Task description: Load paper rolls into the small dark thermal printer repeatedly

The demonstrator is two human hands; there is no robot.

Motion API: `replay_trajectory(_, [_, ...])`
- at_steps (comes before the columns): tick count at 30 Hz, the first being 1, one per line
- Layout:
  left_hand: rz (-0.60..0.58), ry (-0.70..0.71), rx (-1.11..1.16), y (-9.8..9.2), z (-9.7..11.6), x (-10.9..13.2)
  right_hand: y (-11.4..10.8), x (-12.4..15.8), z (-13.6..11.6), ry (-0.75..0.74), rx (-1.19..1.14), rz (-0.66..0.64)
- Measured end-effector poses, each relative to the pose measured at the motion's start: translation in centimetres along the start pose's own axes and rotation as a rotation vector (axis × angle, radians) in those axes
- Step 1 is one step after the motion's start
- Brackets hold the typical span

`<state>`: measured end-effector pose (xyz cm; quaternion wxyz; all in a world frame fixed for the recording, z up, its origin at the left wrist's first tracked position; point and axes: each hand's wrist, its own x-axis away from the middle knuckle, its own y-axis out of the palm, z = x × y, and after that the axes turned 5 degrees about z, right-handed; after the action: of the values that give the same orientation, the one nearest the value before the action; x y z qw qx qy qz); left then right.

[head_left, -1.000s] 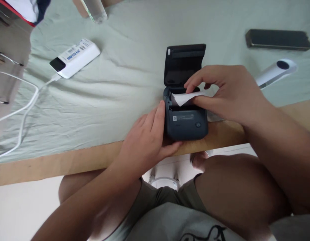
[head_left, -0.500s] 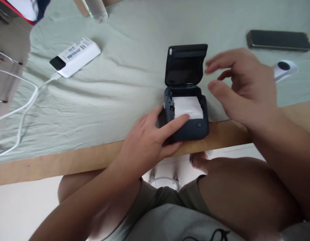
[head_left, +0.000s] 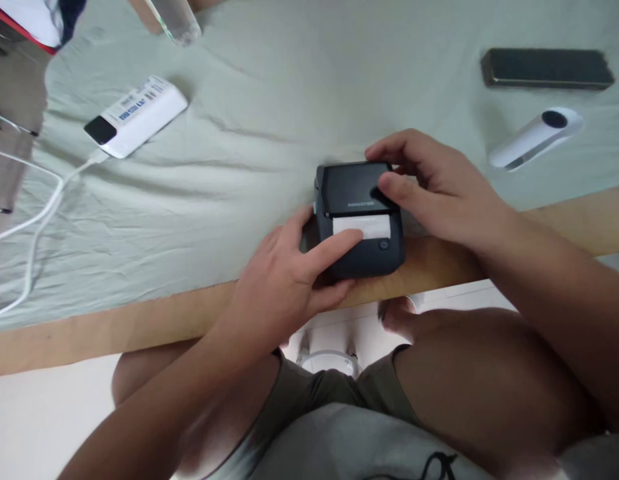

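Note:
A small dark label printer (head_left: 362, 257) sits at the table's front edge with its glossy black lid (head_left: 352, 187) down. White paper (head_left: 380, 227) shows in front of the lid, above a round power button. My left hand (head_left: 289, 267) grips the printer's left side, its index finger lying on the paper and its thumb side partly hidden by the body. At the lid's right rear corner is my right hand (head_left: 434, 183), with its thumb on the lid top and its fingers behind the back edge.
A white power bank (head_left: 149, 123) with a cable lies at the left on the green cloth (head_left: 249, 133). At the right are a long black box (head_left: 547, 68) and a white handheld device (head_left: 529, 140). A clear container (head_left: 177, 23) stands at the top left.
The printer's lid has swung down from upright to closed, covering most of the paper. My right hand has moved left and down onto the lid. My left hand keeps its grip.

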<state>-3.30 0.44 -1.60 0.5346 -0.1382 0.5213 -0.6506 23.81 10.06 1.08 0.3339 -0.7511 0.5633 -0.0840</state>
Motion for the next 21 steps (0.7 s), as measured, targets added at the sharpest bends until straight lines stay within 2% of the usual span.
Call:
replay_trajectory(4, [0.078, -0.020, 0.098, -0.5, -0.4, -0.2, -0.2, 0.3, -0.5, -0.028, 0.030, 0.022])
replay_trajectory(7, [0.186, 0.067, 0.106, -1.6, -0.6, -1.0, -0.2, 0.6, -0.6, 0.008, -0.004, -0.011])
replay_trajectory(11, [0.216, 0.166, 0.018, -2.4, 0.0, -2.6, 0.2, 0.9, -0.5, 0.058, -0.088, -0.042])
replay_trajectory(15, [0.273, 0.256, -0.024, -2.1, 0.7, -3.9, 0.5, 0.8, -0.4, 0.104, -0.153, -0.028])
replay_trajectory(21, [0.348, 0.338, -0.080, -1.5, 0.8, -4.5, 0.8, 0.3, -0.3, 0.120, -0.265, -0.095])
